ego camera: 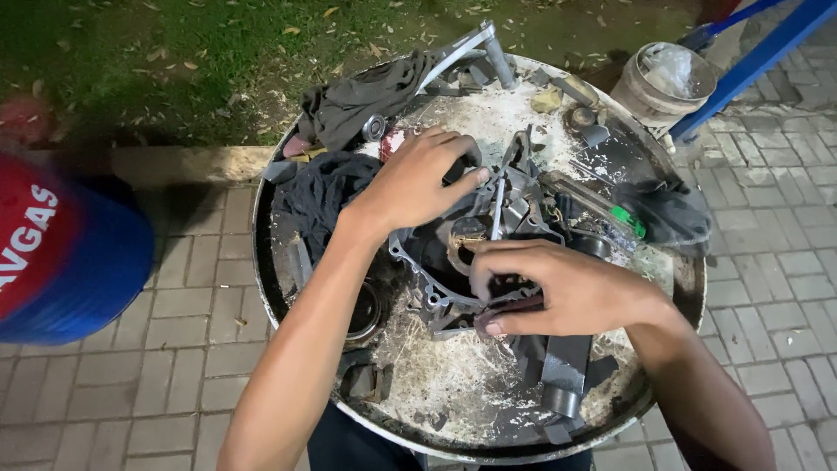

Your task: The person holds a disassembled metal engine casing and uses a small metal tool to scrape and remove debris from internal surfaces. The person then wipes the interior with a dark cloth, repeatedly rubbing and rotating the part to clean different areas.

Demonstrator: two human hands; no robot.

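Observation:
A grey metal engine casing [475,249] with a round opening lies in the middle of a dirty round drum top [453,392]. My left hand [418,179] rests on the casing's far left side, fingers curled over its upper edge. My right hand [558,288] grips the casing's near rim, thumb underneath and fingers bent over the edge. What the fingertips pinch is hidden.
Dark rags [349,100] lie at the drum's back left, another rag [671,214] at the right. Metal parts, a bearing [375,128] and a bent lever [475,44] are scattered about. A white bucket [667,78] and a blue and red drum [61,253] stand on the paving.

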